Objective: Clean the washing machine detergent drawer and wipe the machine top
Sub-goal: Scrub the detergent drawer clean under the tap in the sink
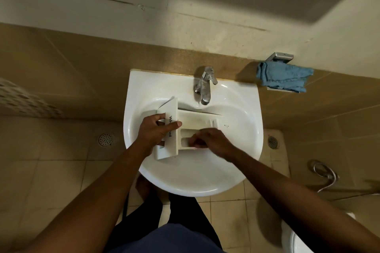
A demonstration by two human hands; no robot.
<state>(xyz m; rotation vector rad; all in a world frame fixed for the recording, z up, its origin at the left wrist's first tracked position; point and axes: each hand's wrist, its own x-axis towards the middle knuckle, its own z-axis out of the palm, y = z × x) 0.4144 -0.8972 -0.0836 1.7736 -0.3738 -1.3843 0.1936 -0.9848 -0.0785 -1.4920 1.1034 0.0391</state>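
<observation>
One detergent drawer [197, 121], left hand [153, 132] gripping "Wh…ool" front — right hand [213, 140] gripping compartment

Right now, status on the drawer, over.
Left hand grips detergent drawer front. Right hand reaching into a compartment, grip unclear. Drawer over sink, near tap. Nothing blocking.

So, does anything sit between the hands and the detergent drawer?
Nothing visible does. The left hand grips the detergent drawer by its front panel over the sink, and the right hand has its fingers in the near compartment.
</observation>
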